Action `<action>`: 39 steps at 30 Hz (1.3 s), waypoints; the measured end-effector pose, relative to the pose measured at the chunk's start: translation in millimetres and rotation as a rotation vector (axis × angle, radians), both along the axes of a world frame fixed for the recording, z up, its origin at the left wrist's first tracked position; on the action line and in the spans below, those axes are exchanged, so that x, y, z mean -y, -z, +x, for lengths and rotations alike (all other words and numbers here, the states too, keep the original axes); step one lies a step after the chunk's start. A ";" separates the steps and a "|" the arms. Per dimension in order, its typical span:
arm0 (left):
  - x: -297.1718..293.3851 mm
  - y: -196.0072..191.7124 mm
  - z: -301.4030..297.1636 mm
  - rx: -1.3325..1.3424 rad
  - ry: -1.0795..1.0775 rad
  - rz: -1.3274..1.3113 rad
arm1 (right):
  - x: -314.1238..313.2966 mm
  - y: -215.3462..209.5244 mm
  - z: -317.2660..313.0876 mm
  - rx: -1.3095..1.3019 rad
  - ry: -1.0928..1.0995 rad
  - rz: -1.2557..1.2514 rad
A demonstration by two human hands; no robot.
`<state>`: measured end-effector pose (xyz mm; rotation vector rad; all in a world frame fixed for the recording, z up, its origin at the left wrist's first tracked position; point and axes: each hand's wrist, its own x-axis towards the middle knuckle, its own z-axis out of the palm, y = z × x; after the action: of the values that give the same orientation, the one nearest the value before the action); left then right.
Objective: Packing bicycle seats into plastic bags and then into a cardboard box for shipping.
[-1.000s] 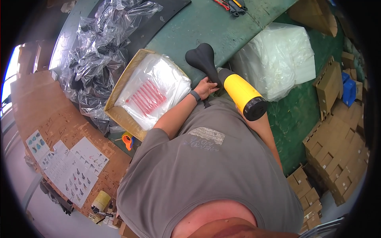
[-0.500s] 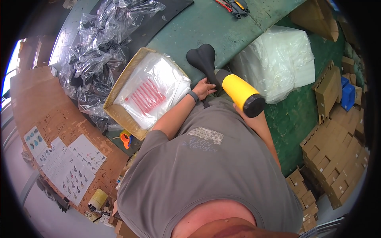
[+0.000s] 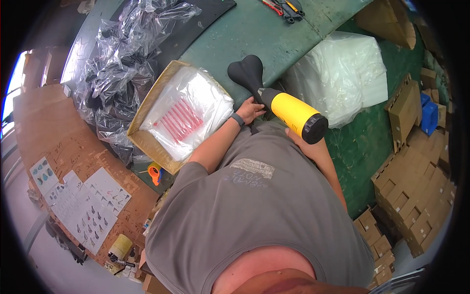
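Observation:
A black bicycle saddle (image 3: 247, 72) lies at the edge of the green table, its broad end pointing away from me. My left hand (image 3: 250, 111) grips it near its narrow end, the fingers bent around the side. Over that narrow end is the metal nozzle of a yellow and black heat gun (image 3: 293, 111). My right hand (image 3: 295, 139) holds the heat gun from below; the gun's body hides its handle and most of my fingers.
Left of the saddle stands an open carton (image 3: 142, 139) with plastic-wrapped contents. Crumpled clear plastic bags (image 3: 122, 68) lie beyond it. Pliers and a cutter (image 3: 286, 9) rest at the far table edge. To the right are a wrapped white stack (image 3: 347, 73) and brown cartons (image 3: 411, 186).
The heat gun has shifted slightly to the left and turned a little, showing more of its nozzle over the saddle. The saddle has barely moved.

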<state>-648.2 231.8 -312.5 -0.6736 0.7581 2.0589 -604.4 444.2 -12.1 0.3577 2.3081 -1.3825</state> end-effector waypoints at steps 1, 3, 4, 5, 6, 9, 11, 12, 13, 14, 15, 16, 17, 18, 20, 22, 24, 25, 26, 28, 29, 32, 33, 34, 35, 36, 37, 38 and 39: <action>-0.2 -0.3 -0.3 -0.004 0.000 0.000 | 0.0 2.6 3.9 -0.148 -0.055 0.075; -0.8 -1.0 -0.8 -0.010 0.000 0.001 | -2.2 3.0 6.5 -0.115 -0.028 0.058; -1.2 -1.4 -0.9 -0.014 -0.005 -0.001 | -2.1 1.5 6.3 -0.081 -0.001 0.039; -1.4 -2.6 -0.5 -0.014 -0.011 -0.003 | -3.1 2.5 4.1 -0.029 0.009 -0.011; -1.4 -3.7 -0.3 -0.013 -0.013 -0.001 | -3.7 -3.1 2.8 -0.045 -0.037 0.015; 1.0 -3.2 -2.8 -0.005 0.031 -0.015 | -21.3 33.8 23.4 -0.208 -0.133 0.121; -2.6 -5.8 -3.5 0.010 0.033 0.012 | -23.2 30.4 28.3 -0.145 -0.042 0.143; 1.2 -6.9 -3.8 0.007 0.026 0.004 | -5.9 -11.1 3.4 -0.029 -0.033 -0.019; 4.8 -8.1 -3.9 0.011 0.016 -0.002 | -9.4 1.0 5.7 -0.011 -0.007 -0.013; 5.1 -9.6 -4.0 0.017 0.015 0.002 | -11.2 6.0 8.2 0.008 0.029 0.003; 4.9 -11.1 -4.5 0.017 0.018 0.003 | -11.6 5.3 9.6 -0.027 0.032 0.007; 4.9 -9.3 -3.9 0.013 0.021 0.004 | -11.4 0.9 6.6 -0.043 -0.017 0.007; 5.0 -7.6 -3.4 0.009 0.023 0.004 | -12.3 -2.3 3.9 -0.058 -0.067 0.007; 5.0 -5.8 -3.2 0.008 0.020 0.007 | -14.0 8.5 11.0 -0.130 0.000 0.035; 4.8 -2.7 -4.4 0.017 0.036 -0.039 | -15.2 14.4 11.8 -0.211 -0.006 0.039; 4.8 -7.0 -10.0 0.016 0.187 -0.227 | -10.1 -7.2 -1.3 -0.276 -0.049 0.029; 14.5 -14.2 -15.4 -0.062 0.224 -0.407 | -22.5 1.4 -4.8 0.310 0.092 0.009; 17.9 -13.4 -16.3 -0.108 0.215 -0.446 | -29.2 10.9 -1.6 0.284 0.108 -0.082; 24.9 -8.0 -19.0 -0.196 0.289 -0.527 | -33.1 18.7 1.7 0.042 0.023 0.042; 27.6 -21.4 -22.9 -0.328 0.345 -0.759 | -40.5 33.5 7.5 -0.155 0.015 0.092; 37.8 13.6 -13.1 -0.557 0.321 -0.979 | -33.3 15.2 -7.9 0.042 0.072 -0.103; 36.3 -34.1 -32.2 -0.724 0.569 -1.317 | -39.3 18.0 -10.5 0.054 0.067 0.079; 37.2 -51.6 -38.6 -0.741 0.578 -1.365 | -34.8 11.1 -20.1 0.136 0.128 -0.081; 39.8 -64.2 -45.1 -0.757 0.593 -1.415 | -30.6 4.2 -29.9 0.222 0.194 -0.242; 42.6 -77.2 -53.2 -0.784 0.612 -1.477 | -30.0 -0.2 -36.4 0.274 0.217 -0.322; 46.1 -76.5 -60.5 -0.836 0.582 -1.529 | -35.9 9.0 -36.3 0.235 0.177 -0.228; 52.3 -75.5 -67.0 -0.881 0.548 -1.587 | -41.2 17.9 -37.4 0.197 0.131 -0.136; 55.0 -77.0 -73.3 -0.921 0.492 -1.666 | -40.7 14.7 -42.4 0.188 0.085 -0.138; 60.9 -78.6 -78.9 -0.948 0.468 -1.669 | -38.2 10.7 -48.2 0.241 0.124 -0.224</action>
<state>-727.1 171.0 -233.9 -0.1492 2.8741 0.7894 -652.6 482.3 -22.8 0.5710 1.9434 -1.5465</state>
